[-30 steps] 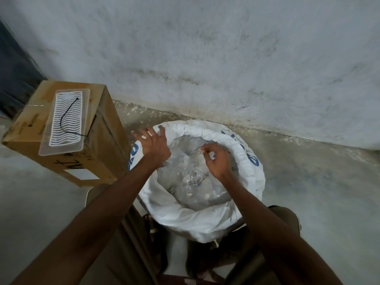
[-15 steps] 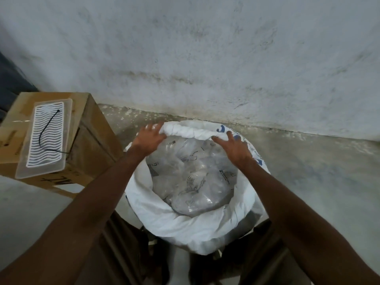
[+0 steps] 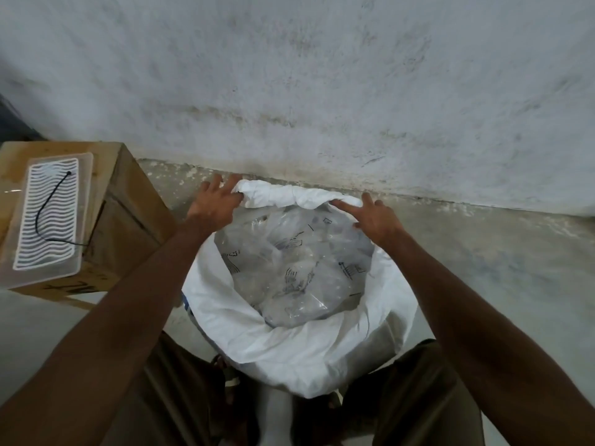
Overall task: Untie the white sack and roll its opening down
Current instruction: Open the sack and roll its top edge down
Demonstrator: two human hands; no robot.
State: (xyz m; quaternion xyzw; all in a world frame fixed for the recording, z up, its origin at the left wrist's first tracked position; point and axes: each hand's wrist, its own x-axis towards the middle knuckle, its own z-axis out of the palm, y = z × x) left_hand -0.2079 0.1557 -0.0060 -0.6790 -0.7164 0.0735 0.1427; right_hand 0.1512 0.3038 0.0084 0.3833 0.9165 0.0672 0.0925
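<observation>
The white sack (image 3: 289, 352) stands open on the floor between my knees, its mouth rolled into a thick rim. Clear plastic packets (image 3: 296, 272) with dark print fill the inside. My left hand (image 3: 214, 206) grips the far-left part of the rolled rim, fingers curled over the fabric. On the far-right part of the rim rests my right hand (image 3: 375, 217), fingers spread and pressing on the roll. The far rim lies close to the foot of the wall.
A brown cardboard box (image 3: 128, 220) stands to the left of the sack, with a clear plastic tray (image 3: 48, 217) and a black cord on top. A stained white wall (image 3: 322, 91) rises just behind. Bare concrete floor (image 3: 499, 259) lies to the right.
Both hands have moved from the sack's inside and sides to its far rim. The view has tilted, and the far rim now looks rolled thicker.
</observation>
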